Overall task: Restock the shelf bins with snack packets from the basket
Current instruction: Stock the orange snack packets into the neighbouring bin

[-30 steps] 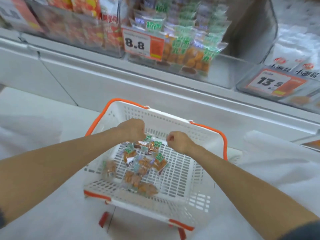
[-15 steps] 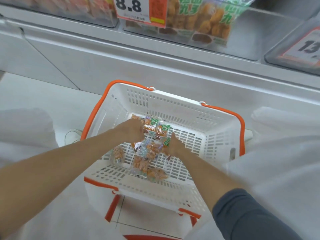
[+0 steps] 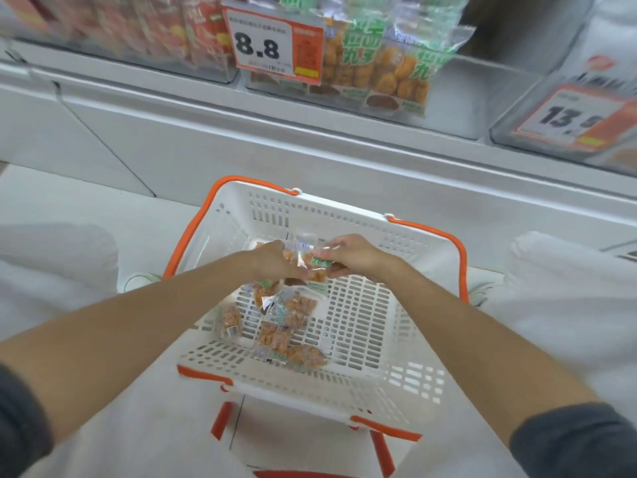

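A dark grey fabric left sleeve (image 3: 19, 422) and a matching right sleeve (image 3: 582, 443) end near the elbows. Below them the forearms (image 3: 138, 326) are bare, down to the left hand (image 3: 275, 262) and right hand (image 3: 355, 257).

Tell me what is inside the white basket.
Loose packets lie on the basket floor; the left hand and right hand grip a bunch of packets above them. Anything under the hands is hidden.
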`<state>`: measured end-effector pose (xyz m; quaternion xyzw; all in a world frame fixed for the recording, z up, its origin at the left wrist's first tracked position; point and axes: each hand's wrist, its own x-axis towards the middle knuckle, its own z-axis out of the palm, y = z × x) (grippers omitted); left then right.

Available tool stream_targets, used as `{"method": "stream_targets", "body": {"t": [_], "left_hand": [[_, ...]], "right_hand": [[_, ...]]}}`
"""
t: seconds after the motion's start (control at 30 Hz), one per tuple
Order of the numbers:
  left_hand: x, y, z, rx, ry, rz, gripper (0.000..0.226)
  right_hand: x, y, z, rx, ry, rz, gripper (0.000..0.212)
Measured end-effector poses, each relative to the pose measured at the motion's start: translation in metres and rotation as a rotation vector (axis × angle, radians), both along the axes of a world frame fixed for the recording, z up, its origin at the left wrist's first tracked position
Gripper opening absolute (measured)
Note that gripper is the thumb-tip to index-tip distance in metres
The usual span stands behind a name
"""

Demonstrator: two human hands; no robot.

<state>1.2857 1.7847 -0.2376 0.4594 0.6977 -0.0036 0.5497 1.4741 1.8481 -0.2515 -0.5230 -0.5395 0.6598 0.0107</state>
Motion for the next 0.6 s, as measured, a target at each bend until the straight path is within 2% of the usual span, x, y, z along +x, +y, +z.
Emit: {"method": "stream_targets", "body": {"t": [0.03, 0.1, 0.17, 0.27, 0.4, 0.53, 0.6], "left_hand": [[0.003, 0.003, 0.005, -0.007, -0.113, 0.058, 0.086], [0.013, 0.008, 0.023, -0.024, -0.356, 0.157, 0.068], [0.026, 0.01, 0.041, 0.022, -0.483, 0.189, 0.051], [0.036, 0.014, 0.059, 0.166, -0.497, 0.174, 0.036], [0.039, 0.029, 0.086, 0.356, -0.461, 0.091, 0.045], [0.051, 0.052, 0.125, 0.507, -0.434, -0.005, 0.044], [0.06, 0.065, 0.149, 0.572, -0.45, -0.04, 0.042]], "right_hand": [[0.004, 0.005, 0.014, -0.01, 0.048, -0.03, 0.044], [0.013, 0.007, 0.038, 0.013, 0.091, -0.072, 0.046], [0.023, 0.008, 0.057, 0.058, 0.106, -0.096, 0.038], [0.038, 0.013, 0.087, 0.108, 0.116, -0.07, 0.025], [0.048, 0.029, 0.126, 0.216, 0.11, 0.004, 0.018], [0.05, 0.049, 0.181, 0.456, -0.005, 0.146, 0.04], [0.052, 0.058, 0.215, 0.618, -0.103, 0.247, 0.033]]}}
